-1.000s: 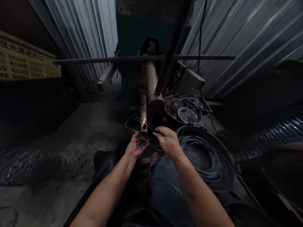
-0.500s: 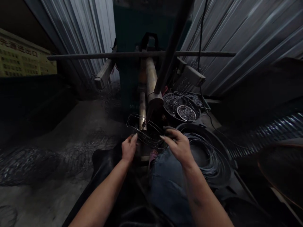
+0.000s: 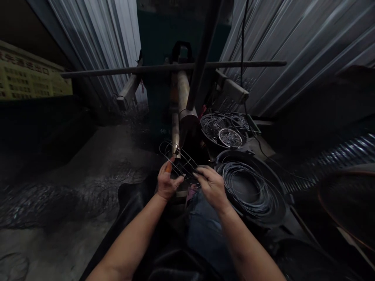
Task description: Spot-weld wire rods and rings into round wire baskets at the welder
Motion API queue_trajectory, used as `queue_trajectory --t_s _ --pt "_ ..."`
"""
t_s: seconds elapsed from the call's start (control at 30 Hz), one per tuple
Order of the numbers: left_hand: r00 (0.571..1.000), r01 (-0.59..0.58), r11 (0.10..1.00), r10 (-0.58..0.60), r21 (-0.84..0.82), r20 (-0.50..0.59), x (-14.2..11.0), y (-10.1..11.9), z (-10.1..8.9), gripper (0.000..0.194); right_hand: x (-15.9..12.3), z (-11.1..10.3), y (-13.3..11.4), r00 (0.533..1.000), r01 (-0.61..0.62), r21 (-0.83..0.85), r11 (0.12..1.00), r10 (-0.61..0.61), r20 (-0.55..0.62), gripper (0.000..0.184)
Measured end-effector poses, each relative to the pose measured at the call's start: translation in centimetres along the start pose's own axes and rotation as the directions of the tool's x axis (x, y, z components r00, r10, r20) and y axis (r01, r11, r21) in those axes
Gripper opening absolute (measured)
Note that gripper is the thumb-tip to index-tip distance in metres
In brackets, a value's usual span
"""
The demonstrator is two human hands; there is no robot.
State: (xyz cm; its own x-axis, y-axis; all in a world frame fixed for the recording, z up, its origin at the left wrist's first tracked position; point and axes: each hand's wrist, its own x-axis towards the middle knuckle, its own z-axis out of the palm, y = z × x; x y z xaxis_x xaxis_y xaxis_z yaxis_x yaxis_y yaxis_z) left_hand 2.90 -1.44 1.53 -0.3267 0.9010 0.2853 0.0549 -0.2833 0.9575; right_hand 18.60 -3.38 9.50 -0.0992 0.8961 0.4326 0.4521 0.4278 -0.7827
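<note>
A bent wire frame (image 3: 184, 157) of thin metal loops lies between my hands, just at the end of the machine's lower brass-coloured rod (image 3: 175, 134). My left hand (image 3: 168, 181) grips its left side, thumb toward the near wires; something orange shows on one finger. My right hand (image 3: 210, 183) pinches the frame's right end between thumb and fingers. Above the rod, a thicker metal cylinder (image 3: 184, 93) juts toward me from the dark green machine (image 3: 158, 43). Dim light hides how the frame touches the rod.
To my right stands a black tub (image 3: 278, 218) with coiled wire (image 3: 263, 203). Behind it are a basin of wire scraps (image 3: 211, 127) and a small round bowl (image 3: 230, 138). A long horizontal bar (image 3: 111, 72) crosses ahead. Tangled wire frames (image 3: 35, 203) cover the floor at left.
Half a second ago both hands were farther apart, the right with its fingers spread. Now they have come together on the wire frame, which has turned a little. The camera view shifted slightly.
</note>
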Motion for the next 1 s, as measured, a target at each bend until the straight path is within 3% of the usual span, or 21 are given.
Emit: queue_trajectory --t_s 0.13,0.3,0.47,0.7,0.87,1.0 --pt "0.999 0.004 0.999 -0.006 -0.038 -0.049 0.2 0.3 -0.7 0.067 1.8 1.3 -0.7 0.998 0.056 -0.071 0.996 -0.055 0.011 0.016" --pt "1.000 -0.024 0.999 0.025 0.022 -0.006 1.0 -0.5 -1.6 0.068 2.9 2.3 -0.4 0.998 0.055 -0.149 0.987 -0.059 -0.023 0.017" --pt "0.999 -0.036 0.996 0.036 0.081 0.009 1.2 -1.2 -1.9 0.067 3.0 2.3 -0.8 0.997 0.070 -0.137 0.988 -0.072 -0.007 0.017" --pt "0.986 -0.164 0.960 0.160 0.228 0.037 1.8 -2.3 -1.3 0.070 3.4 2.0 -1.0 0.994 0.111 -0.163 0.980 -0.112 0.006 0.017" --pt "0.969 -0.245 0.915 0.238 0.321 0.061 2.4 -2.1 -1.2 0.068 4.2 2.3 -0.6 0.995 0.094 -0.202 0.975 -0.096 0.002 0.016" --pt "0.975 -0.223 0.928 0.213 0.300 0.067 2.3 -1.6 -1.2 0.068 4.3 2.3 -1.0 0.997 0.073 -0.201 0.977 -0.076 -0.008 0.016"
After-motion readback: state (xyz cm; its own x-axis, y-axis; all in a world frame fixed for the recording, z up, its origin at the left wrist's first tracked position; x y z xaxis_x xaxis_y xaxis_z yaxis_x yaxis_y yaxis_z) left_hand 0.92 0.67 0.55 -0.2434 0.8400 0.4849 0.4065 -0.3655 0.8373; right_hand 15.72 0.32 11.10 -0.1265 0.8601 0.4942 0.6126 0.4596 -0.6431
